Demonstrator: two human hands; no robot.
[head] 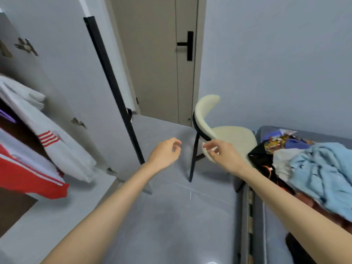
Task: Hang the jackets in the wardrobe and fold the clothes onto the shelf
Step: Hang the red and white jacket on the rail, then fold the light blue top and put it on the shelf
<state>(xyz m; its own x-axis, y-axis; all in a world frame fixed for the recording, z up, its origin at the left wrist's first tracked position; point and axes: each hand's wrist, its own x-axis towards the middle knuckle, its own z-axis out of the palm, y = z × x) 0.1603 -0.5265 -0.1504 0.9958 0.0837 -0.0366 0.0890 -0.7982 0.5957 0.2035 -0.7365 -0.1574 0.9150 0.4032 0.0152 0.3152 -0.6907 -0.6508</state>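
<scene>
- Wardrobe (13, 208) stands at our far left, its door (72, 69) swung open toward the middle of the room, with a black strip along its edge.
- The bed (270, 235) runs along our right side.
- On it we see a pile of clothes (285, 161), unfolded, with a light blue garment (327, 174) rumpled on top.
- A cream chair (232, 136) with black legs stands just beside the head of the bed, below the closed room door (152, 63).
- A white jacket (57, 149) with red stripes hangs in the wardrobe; we cannot make out a hanger.
- A red jacket (28, 178) hangs just in front of it.
- Our left hand (165, 153) is out over the floor, fingers loosely curled, holding nothing.
- Our right hand (221, 153) is near it, in front of the chair, equally loose and empty.
</scene>
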